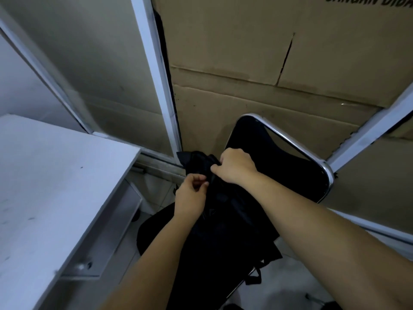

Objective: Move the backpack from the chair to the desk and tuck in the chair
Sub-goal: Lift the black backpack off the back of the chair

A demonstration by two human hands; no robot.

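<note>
A black backpack point(225, 227) lies on the seat of a black chair point(279, 157) with a chrome-framed backrest, in the lower middle of the head view. My right hand point(237, 168) grips the top of the backpack, fingers curled into the fabric. My left hand point(190, 195) pinches the backpack's left edge just below it. The white desk point(51, 189) stands to the left, its corner close to the chair seat. Much of the seat is hidden under the bag and my arms.
Large cardboard sheets point(257, 63) lean behind white window frames point(156, 70) straight ahead. A metal bracket point(85, 265) sits under the desk edge. Pale floor tiles point(281, 289) show at the lower right, by a dangling strap.
</note>
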